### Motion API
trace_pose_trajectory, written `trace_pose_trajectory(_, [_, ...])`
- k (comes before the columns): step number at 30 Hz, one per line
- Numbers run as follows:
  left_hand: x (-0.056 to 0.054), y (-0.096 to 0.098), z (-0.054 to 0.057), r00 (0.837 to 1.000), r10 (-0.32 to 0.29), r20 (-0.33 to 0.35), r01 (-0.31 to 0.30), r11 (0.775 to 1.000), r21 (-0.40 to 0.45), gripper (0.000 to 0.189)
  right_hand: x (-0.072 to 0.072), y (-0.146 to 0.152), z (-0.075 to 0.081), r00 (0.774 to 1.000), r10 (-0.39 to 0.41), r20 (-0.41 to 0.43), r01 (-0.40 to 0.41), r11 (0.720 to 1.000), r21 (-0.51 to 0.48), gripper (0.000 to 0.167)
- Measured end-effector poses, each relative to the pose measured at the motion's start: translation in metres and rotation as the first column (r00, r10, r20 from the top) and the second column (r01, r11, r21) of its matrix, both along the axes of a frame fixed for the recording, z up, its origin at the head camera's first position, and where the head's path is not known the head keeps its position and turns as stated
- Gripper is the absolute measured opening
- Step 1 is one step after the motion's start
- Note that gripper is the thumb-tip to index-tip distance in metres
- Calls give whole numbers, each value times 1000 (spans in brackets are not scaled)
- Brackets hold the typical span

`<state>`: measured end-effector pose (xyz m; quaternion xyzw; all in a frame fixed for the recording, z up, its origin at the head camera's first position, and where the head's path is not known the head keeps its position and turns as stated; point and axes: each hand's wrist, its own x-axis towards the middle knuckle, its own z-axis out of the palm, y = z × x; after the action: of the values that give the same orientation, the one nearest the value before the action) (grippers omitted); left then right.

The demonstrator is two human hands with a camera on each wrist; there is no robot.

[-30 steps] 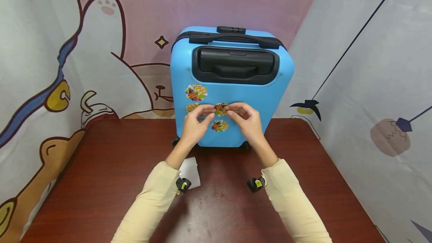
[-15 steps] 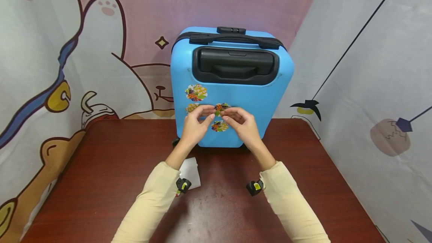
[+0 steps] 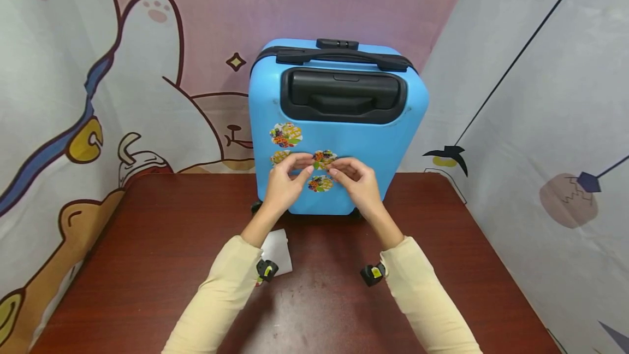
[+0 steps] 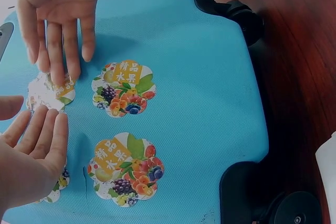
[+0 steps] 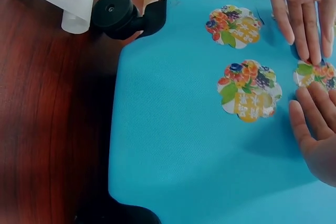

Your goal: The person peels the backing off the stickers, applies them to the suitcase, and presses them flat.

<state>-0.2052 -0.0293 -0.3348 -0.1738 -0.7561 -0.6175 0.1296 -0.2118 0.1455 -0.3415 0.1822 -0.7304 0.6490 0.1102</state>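
A light-blue suitcase [image 3: 373, 146] stands upright, bearing several flower-shaped fruit stickers. My left hand [image 3: 286, 179] reaches to the left edge of one fruit sticker [image 3: 324, 159], its fingers fairly straight in the left wrist view. From the opposite side, my right hand [image 3: 360, 182] has its extended fingertips right at the same sticker, which lies against the suitcase face. Just below is another sticker [image 4: 124, 88]. A further one [image 4: 128, 169] is hidden behind my left hand in the head view. Higher on the left sits a sticker [image 3: 286, 134], and one under it is partly covered.
The suitcase stands on a dark red-brown table [image 3: 324, 299] against a cartoon-printed cloth [image 3: 196, 42]. White backing paper [image 3: 277, 253] lies near my left wrist. Black wheels [image 5: 113, 14] jut from the suitcase's lower corners.
My right hand has shifted slightly downward and its fingers have drawn off the sticker's middle toward its right edge, showing more of it. My left hand has stayed nearly still.
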Motion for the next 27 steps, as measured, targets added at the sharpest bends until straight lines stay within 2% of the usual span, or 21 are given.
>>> trace_pose_trajectory(4, [15, -1, 18, 1000, -16, 13, 16, 1000, -5, 27, 0, -4, -3, 997, 67, 30, -68, 996, 49, 25])
trace_pose_trajectory(6, [15, -1, 18, 1000, -21, 14, 21, 1000, -9, 27, -1, -6, -4, 995, 86, 46, -89, 994, 62, 26])
trace_pose_trajectory(11, [-4, -1, -5, 1000, -27, -5, 27, 1000, 6, 28, -2, -7, -5, 993, 96, 62, -100, 993, 67, 27])
trace_pose_trajectory(27, [-3, 0, -6, 1000, -2, -17, 2, 1000, 3, 25, 1, 9, -4, 997, 38, 71, -41, 998, 50, 26])
